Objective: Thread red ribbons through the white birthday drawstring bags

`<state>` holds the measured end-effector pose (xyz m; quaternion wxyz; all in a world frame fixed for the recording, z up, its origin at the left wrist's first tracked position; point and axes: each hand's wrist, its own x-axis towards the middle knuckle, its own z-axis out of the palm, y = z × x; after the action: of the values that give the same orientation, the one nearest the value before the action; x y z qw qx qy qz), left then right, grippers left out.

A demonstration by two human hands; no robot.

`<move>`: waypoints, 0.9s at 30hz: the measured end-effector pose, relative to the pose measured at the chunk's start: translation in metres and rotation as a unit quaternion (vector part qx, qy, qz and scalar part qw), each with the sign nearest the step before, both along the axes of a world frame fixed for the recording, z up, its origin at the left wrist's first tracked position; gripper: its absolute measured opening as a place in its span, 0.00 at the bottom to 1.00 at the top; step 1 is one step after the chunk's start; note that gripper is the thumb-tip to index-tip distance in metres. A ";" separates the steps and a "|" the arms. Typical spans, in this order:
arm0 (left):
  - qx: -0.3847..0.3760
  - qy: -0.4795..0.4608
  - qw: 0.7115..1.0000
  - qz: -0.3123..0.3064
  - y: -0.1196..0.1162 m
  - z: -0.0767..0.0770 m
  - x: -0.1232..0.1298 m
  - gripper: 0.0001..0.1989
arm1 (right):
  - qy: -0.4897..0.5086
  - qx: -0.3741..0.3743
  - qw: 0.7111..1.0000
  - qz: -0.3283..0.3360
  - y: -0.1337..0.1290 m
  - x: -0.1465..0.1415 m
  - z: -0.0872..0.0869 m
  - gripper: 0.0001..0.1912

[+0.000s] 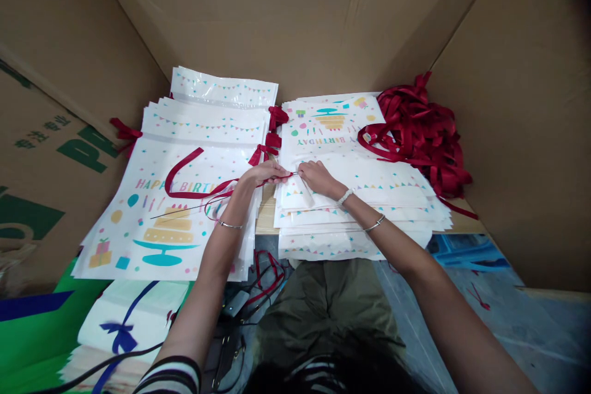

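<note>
Dark red ribbon [184, 160] loops across a white printed birthday bag [138, 240] on top of the left stack and runs up to the person's hands. The left hand [265, 173] and right hand [316, 177] meet over the gap between the stacks, both pinched closed on what looks like a thin wire [194, 204], though it is hard to be sure from here. A second stack of bags [355, 240] lies under the right hand. A heap of loose ribbon [420, 141] sits beyond it on a light wooden table [462, 225]. Tall cardboard panels [295, 12] wall the table, and a grey floor [521, 332] shows lower right.
</note>
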<state>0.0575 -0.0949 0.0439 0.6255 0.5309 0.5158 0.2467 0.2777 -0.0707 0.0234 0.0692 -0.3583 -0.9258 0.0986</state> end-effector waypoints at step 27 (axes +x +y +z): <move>-0.004 0.069 0.998 0.012 0.007 -0.006 0.002 0.17 | 0.040 -0.013 0.999 -0.007 0.002 -0.002 -0.004 0.14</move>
<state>0.0597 -0.0878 0.0380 0.5878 0.5378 0.5648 0.2150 0.2759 -0.0688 0.0195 0.1017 -0.3617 -0.9183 0.1246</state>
